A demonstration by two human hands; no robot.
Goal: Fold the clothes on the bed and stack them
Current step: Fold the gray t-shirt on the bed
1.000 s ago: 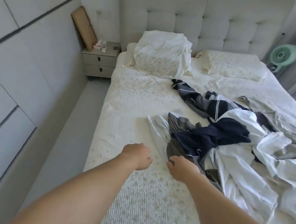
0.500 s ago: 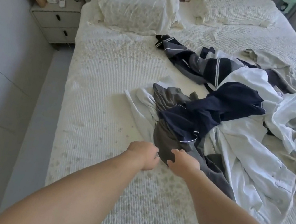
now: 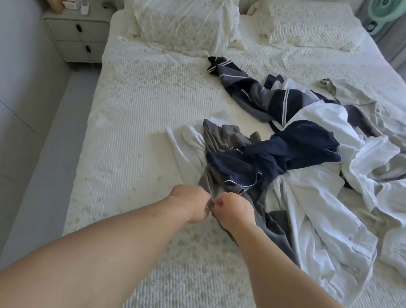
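Hands: I see my left hand (image 3: pixel 190 203) and right hand (image 3: pixel 234 212) side by side, both pinching the near edge of the crumpled grey fabric garment (image 3: pixel 214 187).
Garment: at the near-left edge of the tangled clothes heap, under a dark navy garment (image 3: pixel 275 157).
Bed: white textured bedspread (image 3: pixel 135 121).
Far: two white pillows (image 3: pixel 186 15).

Left of the fingers (image 3: pixel 208 204) the bed (image 3: pixel 135 121) lies bare; ahead and right, the heap of clothes (image 3: pixel 299 174) blocks passage; pillows (image 3: pixel 187 10) stand far ahead.

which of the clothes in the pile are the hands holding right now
The grey garment: left hand and right hand both pinch its near edge. The navy garment lies over it; the white shirt is untouched.
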